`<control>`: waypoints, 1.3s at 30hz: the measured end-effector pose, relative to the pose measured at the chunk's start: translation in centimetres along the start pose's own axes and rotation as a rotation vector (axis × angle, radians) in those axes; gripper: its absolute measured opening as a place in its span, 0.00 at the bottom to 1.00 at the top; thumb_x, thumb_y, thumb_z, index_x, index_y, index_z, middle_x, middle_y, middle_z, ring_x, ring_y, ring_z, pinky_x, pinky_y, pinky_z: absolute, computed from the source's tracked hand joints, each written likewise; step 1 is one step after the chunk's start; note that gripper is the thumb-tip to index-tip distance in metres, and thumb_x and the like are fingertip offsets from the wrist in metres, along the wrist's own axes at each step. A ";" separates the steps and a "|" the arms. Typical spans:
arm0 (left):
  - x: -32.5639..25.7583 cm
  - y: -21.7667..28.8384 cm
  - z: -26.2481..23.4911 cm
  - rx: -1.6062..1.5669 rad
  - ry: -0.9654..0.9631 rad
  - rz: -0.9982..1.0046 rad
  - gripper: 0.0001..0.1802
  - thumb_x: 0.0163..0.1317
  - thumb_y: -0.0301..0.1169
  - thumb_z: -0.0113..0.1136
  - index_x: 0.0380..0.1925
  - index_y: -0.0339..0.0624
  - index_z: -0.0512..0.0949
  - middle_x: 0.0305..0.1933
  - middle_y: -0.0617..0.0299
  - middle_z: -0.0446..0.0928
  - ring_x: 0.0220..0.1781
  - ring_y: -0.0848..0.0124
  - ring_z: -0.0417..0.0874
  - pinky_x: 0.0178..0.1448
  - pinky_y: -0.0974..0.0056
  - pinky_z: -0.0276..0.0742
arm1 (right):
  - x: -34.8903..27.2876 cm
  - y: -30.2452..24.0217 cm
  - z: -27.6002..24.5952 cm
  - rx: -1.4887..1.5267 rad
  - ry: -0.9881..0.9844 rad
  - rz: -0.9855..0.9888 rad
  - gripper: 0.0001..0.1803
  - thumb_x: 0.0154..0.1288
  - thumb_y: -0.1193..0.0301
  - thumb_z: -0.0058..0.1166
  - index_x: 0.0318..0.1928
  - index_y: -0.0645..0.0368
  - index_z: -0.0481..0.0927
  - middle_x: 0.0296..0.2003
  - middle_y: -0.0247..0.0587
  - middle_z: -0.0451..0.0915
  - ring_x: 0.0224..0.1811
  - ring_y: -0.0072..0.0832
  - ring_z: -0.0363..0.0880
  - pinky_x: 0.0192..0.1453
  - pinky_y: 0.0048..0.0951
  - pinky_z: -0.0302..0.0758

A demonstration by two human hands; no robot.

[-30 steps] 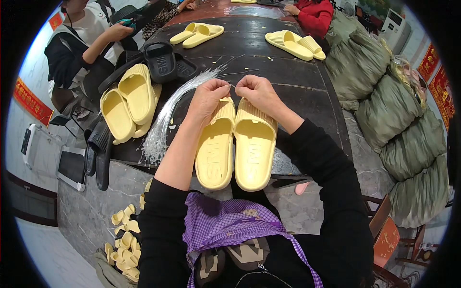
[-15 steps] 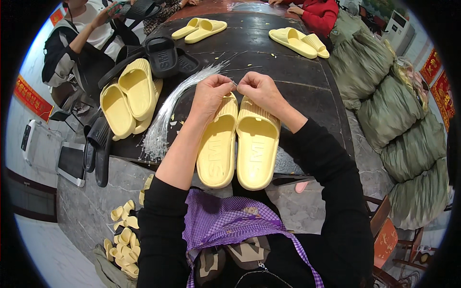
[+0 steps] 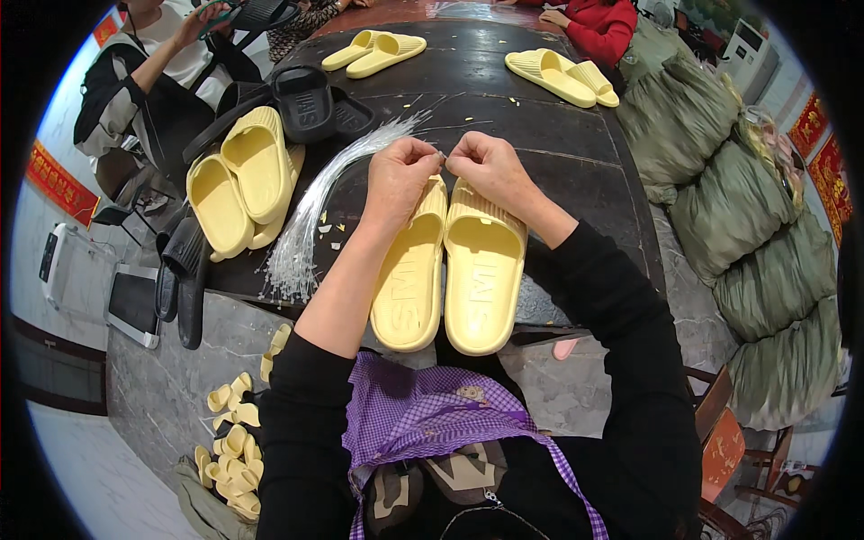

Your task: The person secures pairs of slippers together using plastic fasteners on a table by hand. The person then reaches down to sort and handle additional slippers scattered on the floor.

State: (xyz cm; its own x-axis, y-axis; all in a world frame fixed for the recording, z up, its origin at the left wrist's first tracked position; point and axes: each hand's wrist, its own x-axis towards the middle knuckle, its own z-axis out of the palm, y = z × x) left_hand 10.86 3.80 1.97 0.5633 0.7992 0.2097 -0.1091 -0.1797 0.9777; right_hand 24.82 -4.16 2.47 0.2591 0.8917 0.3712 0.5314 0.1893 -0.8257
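A pair of yellow slippers stands side by side in front of me, the left slipper and the right slipper, toes pointing away and heels toward my body. Over the toe ends, my left hand and my right hand meet, thumbs and fingers pinched together. Between the fingertips is a thin pale bit that looks like a plastic tie, mostly hidden by the fingers. Left of my left hand lies a fanned bundle of clear plastic ties on the dark table.
More yellow slippers and black slippers are stacked at the left. Two yellow pairs lie farther off, one pair at centre, one at right. Stuffed green sacks line the right side. Loose slippers pile on the floor.
My hands stay pinched together over the toe ends, with only a slight shift of the fingers. The person at far left has moved an arm a little.
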 end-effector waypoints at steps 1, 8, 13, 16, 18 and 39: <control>0.0 0.0 0.0 0.018 0.006 0.009 0.05 0.53 0.23 0.58 0.31 0.34 0.77 0.29 0.60 0.78 0.28 0.78 0.77 0.32 0.75 0.72 | 0.0 0.0 0.0 0.000 -0.004 0.000 0.08 0.54 0.71 0.53 0.28 0.65 0.76 0.21 0.32 0.74 0.25 0.15 0.69 0.29 0.21 0.68; -0.1 -0.3 0.2 0.019 0.061 0.052 0.05 0.52 0.25 0.60 0.28 0.33 0.78 0.24 0.63 0.78 0.26 0.79 0.75 0.31 0.73 0.70 | 0.0 0.0 0.0 -0.031 0.022 -0.012 0.09 0.52 0.71 0.53 0.27 0.66 0.77 0.20 0.42 0.77 0.24 0.24 0.74 0.30 0.27 0.71; -0.1 -0.3 0.1 0.045 0.052 0.053 0.05 0.53 0.25 0.59 0.29 0.34 0.78 0.26 0.62 0.78 0.27 0.79 0.75 0.33 0.74 0.71 | 0.0 0.0 0.0 -0.029 0.004 0.001 0.08 0.53 0.71 0.53 0.28 0.65 0.76 0.21 0.34 0.75 0.25 0.17 0.70 0.30 0.22 0.69; -0.2 -0.1 0.1 0.082 0.032 0.055 0.05 0.54 0.24 0.58 0.31 0.33 0.77 0.30 0.60 0.79 0.30 0.78 0.77 0.35 0.75 0.72 | 0.0 -0.1 -0.1 -0.030 0.001 0.005 0.08 0.53 0.71 0.53 0.28 0.65 0.76 0.22 0.34 0.75 0.26 0.17 0.71 0.31 0.22 0.69; -0.2 0.0 0.1 0.065 0.018 0.032 0.06 0.55 0.24 0.58 0.31 0.33 0.77 0.30 0.61 0.79 0.30 0.78 0.77 0.35 0.76 0.72 | 0.0 0.0 -0.1 -0.031 0.000 0.007 0.08 0.53 0.71 0.53 0.28 0.65 0.77 0.22 0.34 0.76 0.26 0.17 0.71 0.31 0.22 0.69; 0.1 0.8 -0.1 -0.185 -0.085 -0.180 0.05 0.57 0.25 0.57 0.32 0.34 0.77 0.26 0.65 0.76 0.24 0.82 0.71 0.27 0.77 0.67 | 0.1 0.3 0.0 0.027 -0.021 -0.001 0.07 0.55 0.72 0.52 0.29 0.64 0.76 0.23 0.31 0.75 0.26 0.15 0.70 0.32 0.20 0.69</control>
State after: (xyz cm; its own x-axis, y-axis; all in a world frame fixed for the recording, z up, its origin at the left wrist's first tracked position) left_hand 10.76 3.83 2.81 0.6529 0.7565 0.0379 -0.1445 0.0753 0.9866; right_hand 25.07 -4.00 2.27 0.2416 0.8996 0.3638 0.5094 0.2015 -0.8366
